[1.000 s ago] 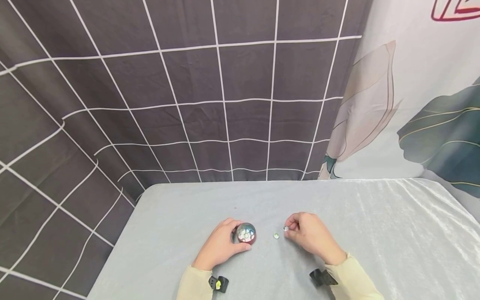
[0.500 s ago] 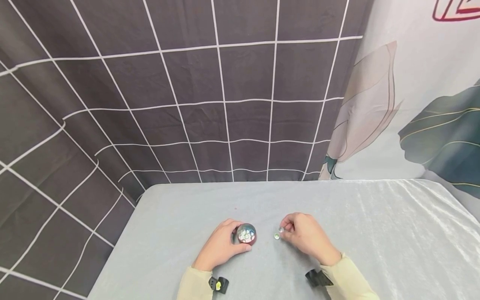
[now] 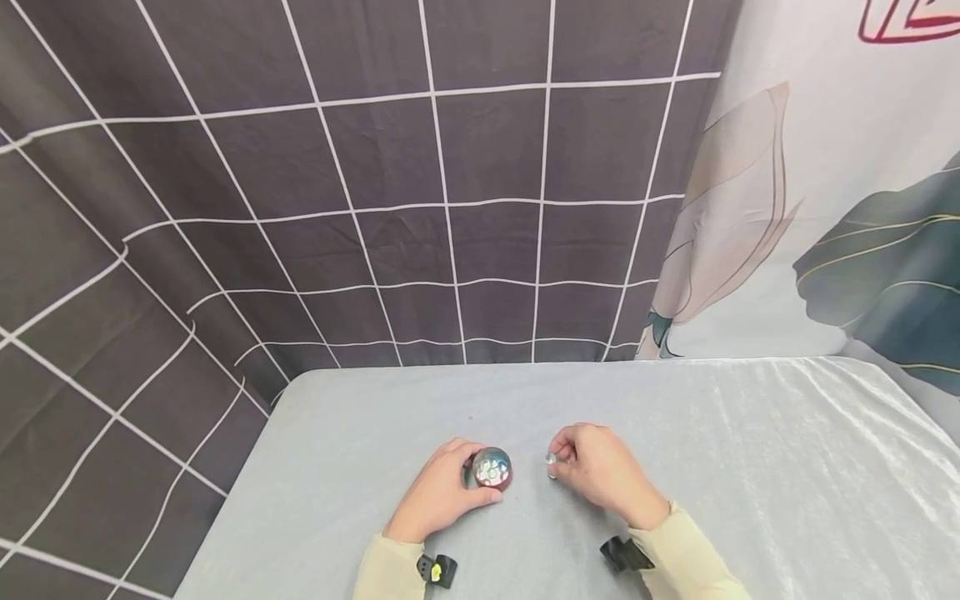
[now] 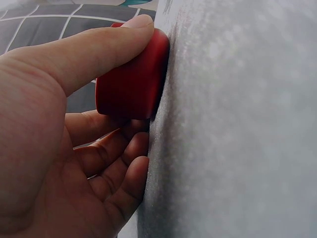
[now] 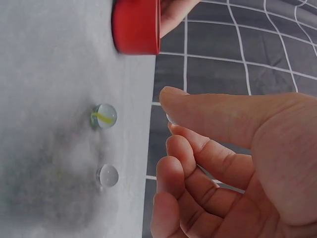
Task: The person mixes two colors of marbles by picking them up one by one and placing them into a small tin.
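Note:
A small red cup (image 3: 492, 468) with a shiny metallic inside stands on the pale cloth; several round glassy shapes show within it. My left hand (image 3: 442, 492) grips its side, thumb on the near side and fingers behind. In the left wrist view the thumb lies across the red wall (image 4: 131, 84). To the right of the cup, my right hand (image 3: 600, 467) pinches a clear marble (image 5: 171, 119) between thumb and index finger, mostly hidden by the thumb. Below it on the cloth, a marble with a yellow streak (image 5: 104, 116) and a clear marble (image 5: 108, 175) lie apart.
The table (image 3: 750, 467) is covered with light grey plush cloth. Behind it hangs a dark curtain (image 3: 390, 250) with white grid lines, and a leaf-patterned white curtain (image 3: 750, 250) hangs at the right.
My right hand has moved left, closer to the cup, with the pinched marble, and is now above the marble lying there. The left hand and cup stay put.

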{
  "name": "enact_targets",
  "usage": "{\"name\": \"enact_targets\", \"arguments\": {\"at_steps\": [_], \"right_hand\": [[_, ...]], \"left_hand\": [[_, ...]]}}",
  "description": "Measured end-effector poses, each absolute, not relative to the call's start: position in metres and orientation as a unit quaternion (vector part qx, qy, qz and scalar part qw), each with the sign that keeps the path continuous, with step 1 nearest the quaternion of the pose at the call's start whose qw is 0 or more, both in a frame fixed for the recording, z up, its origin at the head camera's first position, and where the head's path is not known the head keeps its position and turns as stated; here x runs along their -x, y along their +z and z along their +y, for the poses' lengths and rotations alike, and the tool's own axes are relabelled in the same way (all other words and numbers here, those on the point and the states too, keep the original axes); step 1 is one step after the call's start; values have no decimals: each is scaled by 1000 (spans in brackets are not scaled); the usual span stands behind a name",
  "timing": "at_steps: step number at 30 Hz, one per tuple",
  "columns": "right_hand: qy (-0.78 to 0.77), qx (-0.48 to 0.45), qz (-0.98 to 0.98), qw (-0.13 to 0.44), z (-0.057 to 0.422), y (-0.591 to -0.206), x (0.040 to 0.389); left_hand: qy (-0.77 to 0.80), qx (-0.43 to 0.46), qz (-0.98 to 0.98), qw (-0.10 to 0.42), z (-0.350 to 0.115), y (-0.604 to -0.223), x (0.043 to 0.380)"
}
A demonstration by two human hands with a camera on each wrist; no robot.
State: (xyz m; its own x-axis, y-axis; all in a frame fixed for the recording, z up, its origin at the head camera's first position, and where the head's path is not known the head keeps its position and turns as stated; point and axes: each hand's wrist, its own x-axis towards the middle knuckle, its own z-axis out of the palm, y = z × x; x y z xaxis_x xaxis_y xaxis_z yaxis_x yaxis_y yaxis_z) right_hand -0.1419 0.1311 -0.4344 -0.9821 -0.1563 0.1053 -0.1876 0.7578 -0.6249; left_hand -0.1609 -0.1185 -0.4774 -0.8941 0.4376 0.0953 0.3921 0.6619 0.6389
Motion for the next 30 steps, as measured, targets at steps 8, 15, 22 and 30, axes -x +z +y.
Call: {"name": "enact_targets", "arguments": {"at_steps": [8,15,22,30], "right_hand": [[339,-106,-935,22,124,-434,141],[335,-109,-936,24,117,-433,142],[334,-118,-935,29,111,-434,142],[337,-126,-933,27,104,-435,142]], "left_hand": [[341,-227,912,34,-119,-478,160],[342,-231,911,28,-118,-478,161],[342,-233,910,25,-119,-479,162],[344,-233,909,31,-119,-479,162]]}}
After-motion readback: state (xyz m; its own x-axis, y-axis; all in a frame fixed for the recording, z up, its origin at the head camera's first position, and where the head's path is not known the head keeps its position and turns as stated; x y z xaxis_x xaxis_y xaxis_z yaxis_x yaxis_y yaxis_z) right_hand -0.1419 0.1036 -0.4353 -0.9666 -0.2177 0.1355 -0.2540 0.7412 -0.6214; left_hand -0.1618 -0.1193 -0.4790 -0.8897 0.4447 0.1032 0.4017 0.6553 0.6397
